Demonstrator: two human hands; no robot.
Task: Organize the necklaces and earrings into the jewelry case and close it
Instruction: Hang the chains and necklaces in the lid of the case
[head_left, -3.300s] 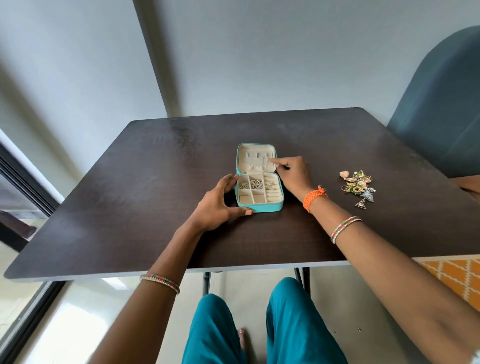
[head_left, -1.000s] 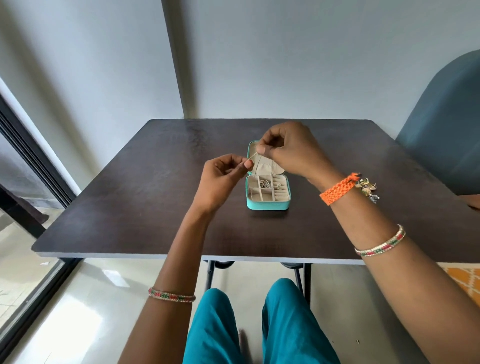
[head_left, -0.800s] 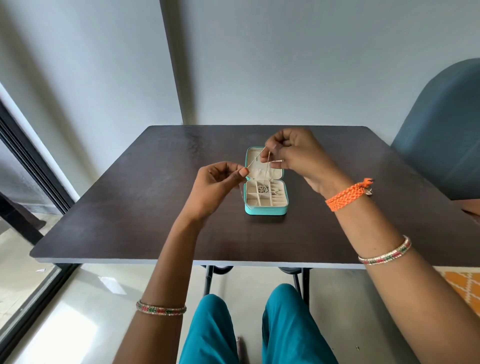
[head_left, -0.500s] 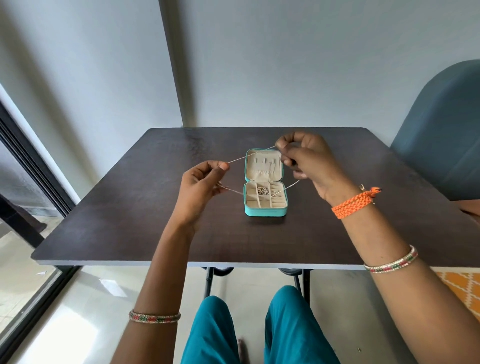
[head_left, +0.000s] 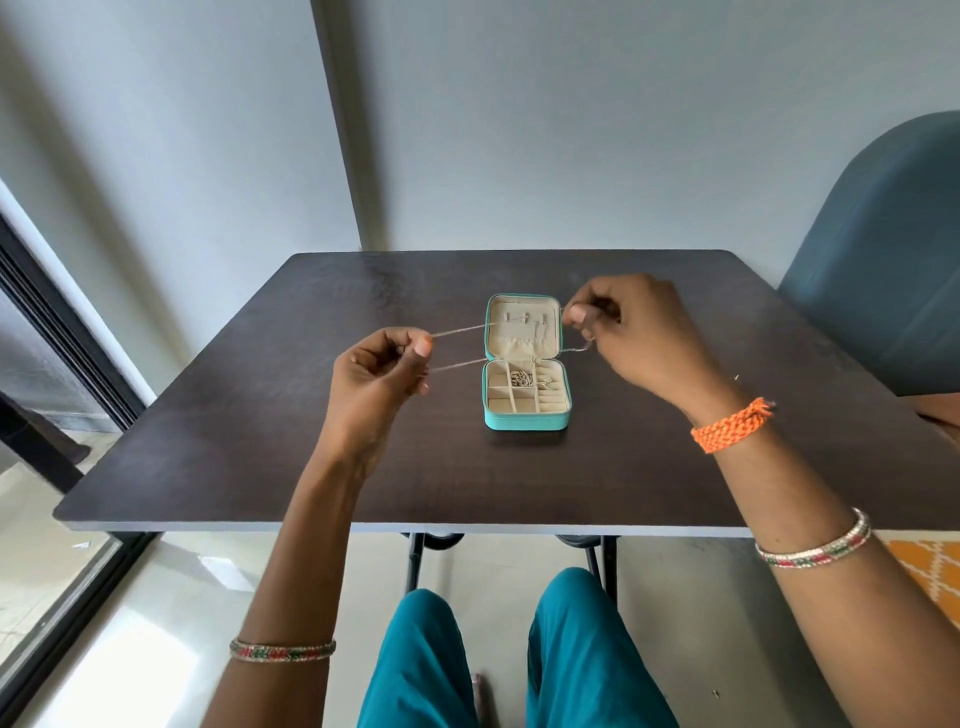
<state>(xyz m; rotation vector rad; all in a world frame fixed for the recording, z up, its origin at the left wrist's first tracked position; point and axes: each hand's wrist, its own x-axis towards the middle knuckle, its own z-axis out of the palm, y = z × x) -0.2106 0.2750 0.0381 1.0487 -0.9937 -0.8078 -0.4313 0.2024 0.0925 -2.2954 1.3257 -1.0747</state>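
Observation:
A small teal jewelry case lies open in the middle of the dark table, its cream lid flat behind the compartment tray. One middle compartment holds a tangle of silver pieces. A thin silver necklace is stretched in two strands above the lid. My left hand pinches its left end, raised left of the case. My right hand pinches its other end just right of the lid. My right forearm hides the loose earrings on the table.
A blue-grey chair back stands at the table's right side. A grey wall runs behind the table, and a dark-framed glass door is at the left. My legs in teal trousers show below the table's near edge.
Both hands lifted the necklace from the case area and drew apart, pulling the chain taut across the lid. Earlier my left hand steadied the case and my right hand reached into it.

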